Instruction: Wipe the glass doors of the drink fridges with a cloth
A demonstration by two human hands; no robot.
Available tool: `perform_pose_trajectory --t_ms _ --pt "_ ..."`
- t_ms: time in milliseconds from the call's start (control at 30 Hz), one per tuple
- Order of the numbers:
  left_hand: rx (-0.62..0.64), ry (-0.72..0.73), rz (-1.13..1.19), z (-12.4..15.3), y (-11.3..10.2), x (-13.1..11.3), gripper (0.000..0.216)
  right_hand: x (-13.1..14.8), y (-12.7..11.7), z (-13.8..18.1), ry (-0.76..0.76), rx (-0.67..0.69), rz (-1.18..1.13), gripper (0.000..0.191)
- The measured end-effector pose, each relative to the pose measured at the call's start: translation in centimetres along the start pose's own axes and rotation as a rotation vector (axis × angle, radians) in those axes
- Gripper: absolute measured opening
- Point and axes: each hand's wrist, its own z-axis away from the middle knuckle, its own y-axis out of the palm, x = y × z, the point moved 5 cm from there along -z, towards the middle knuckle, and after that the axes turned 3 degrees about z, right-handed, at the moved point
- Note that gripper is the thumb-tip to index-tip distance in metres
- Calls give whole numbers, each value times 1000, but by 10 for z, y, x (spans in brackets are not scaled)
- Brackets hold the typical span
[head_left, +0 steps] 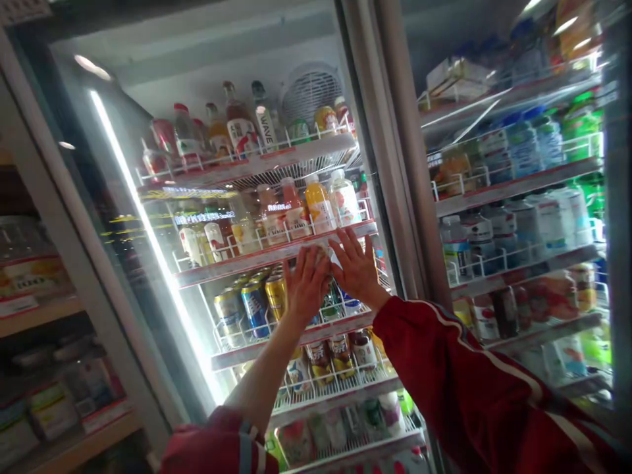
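Red fabric with pale stripes covers the right arm to the wrist; the left sleeve [217, 444] ends near the elbow, leaving the forearm bare. Both hands are raised side by side in front of the glass door [197, 72] of a lit drinks cooler, right of the middle of the pane, level with the 2nd and 3rd shelves from the top. Their palms face the pane; firm contact cannot be confirmed from this angle.

Condition of hands: the right hand [356, 266] is spread wide, and nothing is seen in its grasp. The left hand [309, 280] has its fingers extended and closer together; a pale patch lies beside its fingertips, and I cannot tell whether that is an object or a reflection.

Behind the glass stand an orange bottle [319, 205], a white-capped bottle [345, 197], a blue can [254, 308] and a gold can [275, 293], all behind low wire rails. A metal door frame [395, 145] runs just right of the right hand, with a 2nd cooler beyond it.

Risks, in my judgement: smooth glass could let a palm slide, particularly if damp. With the hands nearly touching, a sideways slip could knock 1 into the other. Uneven pressure could shift the door and pinch fingers near the frame; a hard jolt could rattle bottles against the rails.
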Motion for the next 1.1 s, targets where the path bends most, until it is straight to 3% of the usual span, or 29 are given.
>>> perform_pose_trajectory --t_ms 67,167,233,300,433,500,567,700,800,867,1000,1100 --pt "-6 -57 -11 4 -7 22 40 -1 -1 0 -6 -3 13 43" --pt "-112 -268 -31 16 -28 73 47 -1 -2 0 -13 12 18 44" --pt "-162 -369 -39 23 -36 91 52 0 -1 -1 -1 34 15 45" --pt "-144 -354 -32 25 -35 85 52 4 0 -6 10 36 10 46" --pt "2 -85 -7 20 -20 48 42 25 5 -21 -23 0 -19 45" --pt "7 -64 -21 24 -22 53 39 34 9 -28 -19 0 -30 45" --pt "-50 -153 -50 33 -34 82 40 39 11 -32 -7 11 -27 47" --pt "-171 -425 -103 60 -71 162 48 41 12 -32 -5 30 3 48" --pt "-238 -606 -115 74 -88 195 52 41 11 -31 0 27 24 48" --pt "-234 -616 -100 74 -86 192 52 42 12 -30 8 27 34 48" --pt "-119 -369 -40 59 -65 155 46 43 15 -29 41 14 43 47" --pt "-83 -280 -18 59 -64 151 43 44 16 -27 32 -6 57 47"
